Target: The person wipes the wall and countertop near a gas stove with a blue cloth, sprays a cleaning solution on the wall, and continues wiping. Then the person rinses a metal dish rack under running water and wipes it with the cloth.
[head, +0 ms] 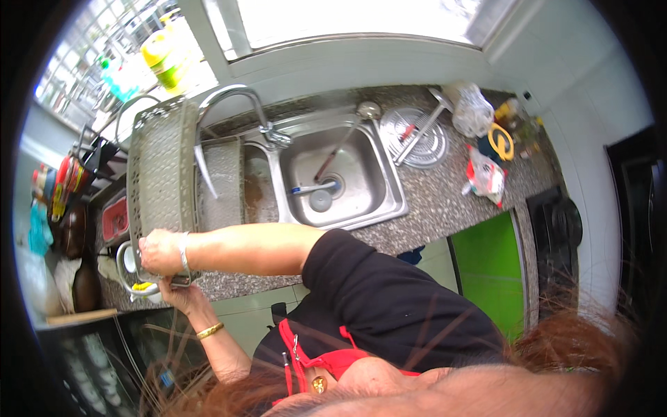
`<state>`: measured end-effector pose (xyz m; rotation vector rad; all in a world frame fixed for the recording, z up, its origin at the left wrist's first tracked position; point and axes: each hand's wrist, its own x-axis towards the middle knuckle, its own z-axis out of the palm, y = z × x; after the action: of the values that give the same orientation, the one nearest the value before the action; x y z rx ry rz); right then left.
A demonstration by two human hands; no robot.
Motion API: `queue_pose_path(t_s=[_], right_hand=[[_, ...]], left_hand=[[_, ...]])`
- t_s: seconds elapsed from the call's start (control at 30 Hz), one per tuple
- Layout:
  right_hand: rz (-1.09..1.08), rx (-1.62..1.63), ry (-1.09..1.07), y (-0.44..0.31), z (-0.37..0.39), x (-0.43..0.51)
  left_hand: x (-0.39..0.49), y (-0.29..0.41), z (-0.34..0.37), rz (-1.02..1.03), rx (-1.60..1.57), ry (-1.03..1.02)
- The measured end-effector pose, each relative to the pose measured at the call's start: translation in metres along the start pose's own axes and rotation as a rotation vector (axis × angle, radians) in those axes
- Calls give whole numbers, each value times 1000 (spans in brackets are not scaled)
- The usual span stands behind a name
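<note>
My right hand (161, 253), at the end of an arm stretched across the counter, is curled over the near end of a grey-green perforated dish rack (161, 156). Just below it, my left hand (181, 296) is at the rack's lower wire frame, its fingertips hidden behind the rack. A white cup (130, 259) stands beside the hands. Right of the rack is a steel sink (338, 208); its basin holds a toothbrush (312, 187), a round grey drain piece (320, 200) and a ladle (336, 154) leaning on the rim. A chrome faucet (260, 112) arches behind.
A round perforated steel plate (435, 148), a clear plastic bag (471, 109), yellow tape-like ring (501, 142) and a red-white packet (487, 177) lie on the granite counter (432, 203). Left of the rack are a red basket (115, 219) and dark bottles. A window sill with bottles lies behind.
</note>
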<state>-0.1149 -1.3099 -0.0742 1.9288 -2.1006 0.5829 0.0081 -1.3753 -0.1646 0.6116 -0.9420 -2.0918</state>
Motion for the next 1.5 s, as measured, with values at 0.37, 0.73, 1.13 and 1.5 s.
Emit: queue_pose_path(t_s=[0.37, 0.73, 1.13, 1.5], right_hand=[[388, -91, -240, -25, 37, -25], [434, 382, 410, -17, -61, -108], [1657, -399, 91, 58, -58, -623], [1268, -484, 193, 100, -87, -575]], left_hand=[[-27, -28, -31, -164, 20, -19], [4, -31, -66, -169, -65, -146], [12, -8, -44, -168, 19, 90], [4, 10, -49, -144, -50, 215]])
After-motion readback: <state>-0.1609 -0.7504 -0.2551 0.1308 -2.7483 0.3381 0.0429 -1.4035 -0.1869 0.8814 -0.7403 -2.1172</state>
